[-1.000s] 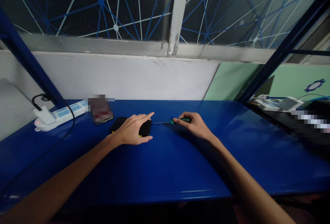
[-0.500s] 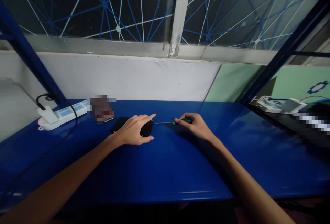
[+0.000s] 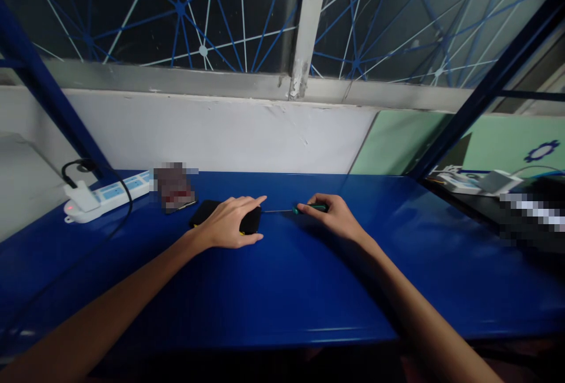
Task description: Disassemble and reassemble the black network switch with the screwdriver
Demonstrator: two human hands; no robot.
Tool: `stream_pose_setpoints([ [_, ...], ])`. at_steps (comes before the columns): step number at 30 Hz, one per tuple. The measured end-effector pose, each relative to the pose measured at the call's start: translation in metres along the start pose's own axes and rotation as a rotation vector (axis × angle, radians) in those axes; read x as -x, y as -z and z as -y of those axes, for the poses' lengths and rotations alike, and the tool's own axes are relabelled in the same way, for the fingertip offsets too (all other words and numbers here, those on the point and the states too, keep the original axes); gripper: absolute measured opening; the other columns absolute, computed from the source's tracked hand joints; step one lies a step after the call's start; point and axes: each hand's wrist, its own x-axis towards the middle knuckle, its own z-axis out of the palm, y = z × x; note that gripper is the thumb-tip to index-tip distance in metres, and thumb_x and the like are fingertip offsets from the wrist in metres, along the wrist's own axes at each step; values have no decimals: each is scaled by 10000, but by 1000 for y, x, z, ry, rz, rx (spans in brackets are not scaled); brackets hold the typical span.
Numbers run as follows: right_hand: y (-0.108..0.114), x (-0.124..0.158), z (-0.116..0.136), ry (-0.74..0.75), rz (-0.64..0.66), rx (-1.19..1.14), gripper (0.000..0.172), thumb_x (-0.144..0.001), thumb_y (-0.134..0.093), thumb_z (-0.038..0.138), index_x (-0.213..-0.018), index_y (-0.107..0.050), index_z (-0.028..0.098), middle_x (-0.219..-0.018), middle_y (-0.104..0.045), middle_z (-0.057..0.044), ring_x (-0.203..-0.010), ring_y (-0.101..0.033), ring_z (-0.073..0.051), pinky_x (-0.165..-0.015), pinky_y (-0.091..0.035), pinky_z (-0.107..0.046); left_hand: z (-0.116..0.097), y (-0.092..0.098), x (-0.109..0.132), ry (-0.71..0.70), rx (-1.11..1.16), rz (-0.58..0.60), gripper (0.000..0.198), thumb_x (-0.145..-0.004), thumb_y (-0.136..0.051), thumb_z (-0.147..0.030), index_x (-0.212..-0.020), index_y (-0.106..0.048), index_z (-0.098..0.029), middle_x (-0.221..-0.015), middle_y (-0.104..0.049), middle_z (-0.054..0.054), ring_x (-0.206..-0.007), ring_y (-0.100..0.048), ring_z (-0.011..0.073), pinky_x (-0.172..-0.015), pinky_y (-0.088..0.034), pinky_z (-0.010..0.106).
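A flat, dark device (image 3: pixel 251 221) with yellow along its near edge lies on the blue table. My left hand (image 3: pixel 225 223) spans it from above, its thumb along the near side and its fingers reaching over the top, holding it down. Much of the device is hidden under that hand. In my right hand (image 3: pixel 333 213) is a screwdriver (image 3: pixel 296 209), its green handle pinched between thumb and fingers. The thin shaft lies nearly level and points left, its tip at the device's right end. Whether the tip sits in a screw or opening is too small to tell.
A white power strip (image 3: pixel 112 193) with a plugged-in adapter and black cable (image 3: pixel 128 218) lies at the left. Beside it is a blurred-out dark packet (image 3: pixel 174 187). Blue posts rise at both sides. White electronics (image 3: pixel 498 182) and a dark, partly blurred object stand at the right.
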Motion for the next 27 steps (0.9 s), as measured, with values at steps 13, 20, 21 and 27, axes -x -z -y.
stream_pose_setpoints([
  [13,1,1,2,-15,5,-27,421,-777,-644,577,-723,-666,160,-619,-556,-9,-584,-443,-135,-532,-317,-275,0,0,0,0,-10,3,812,-810,-601,-545,-1493,-332,-199,-1331,-572,144,-1163,-561,325,-945,-440,475],
  [20,1,1,1,-20,1,-24,414,-775,-651,571,-724,-664,161,-616,-545,0,-579,-435,-132,-533,-311,-276,0,0,-1,-6,-3,1,813,-816,-598,-553,-1499,-324,-207,-1321,-576,150,-1146,-567,325,-935,-447,484],
  [21,1,1,1,-21,3,-25,413,-777,-649,570,-726,-665,161,-616,-545,-1,-581,-435,-132,-534,-312,-276,0,0,-1,-5,-6,5,812,-818,-597,-550,-1499,-324,-203,-1324,-573,153,-1148,-566,326,-936,-446,484],
  [27,2,0,0,-20,5,-25,419,-777,-642,574,-725,-669,159,-619,-551,-6,-581,-436,-130,-530,-313,-272,0,1,0,2,-3,11,810,-817,-600,-547,-1497,-326,-204,-1329,-571,147,-1159,-562,328,-938,-444,483],
])
